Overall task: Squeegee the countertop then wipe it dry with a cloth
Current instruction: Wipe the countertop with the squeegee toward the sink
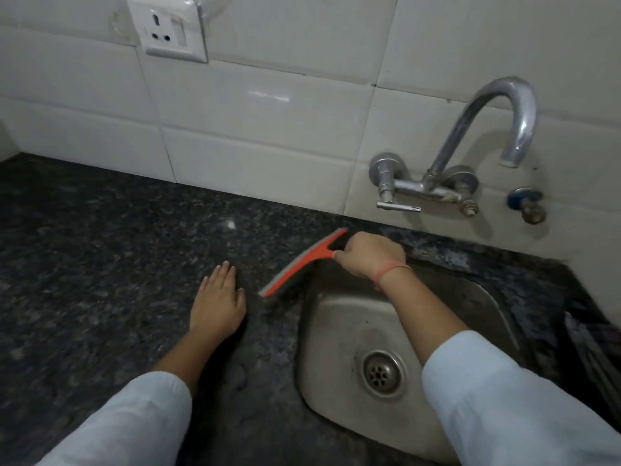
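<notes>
An orange squeegee (304,262) with a grey rubber blade lies slanted on the dark speckled granite countertop (100,264), right at the left rim of the sink. My right hand (368,257) grips its handle, fingers curled round it, above the sink's back left corner. Flat on the countertop, fingers straight and pointing at the wall, rests my left hand (218,302), just left of the blade's near end. A dark striped cloth (591,351) lies at the right edge of the counter, partly cut off by the frame.
A steel sink (339,334) with a round drain (382,373) is set into the counter. A chrome wall tap (470,153) arches over it, with a small blue-collared tap (527,205) beside it. White wall tiles carry a power socket (168,26).
</notes>
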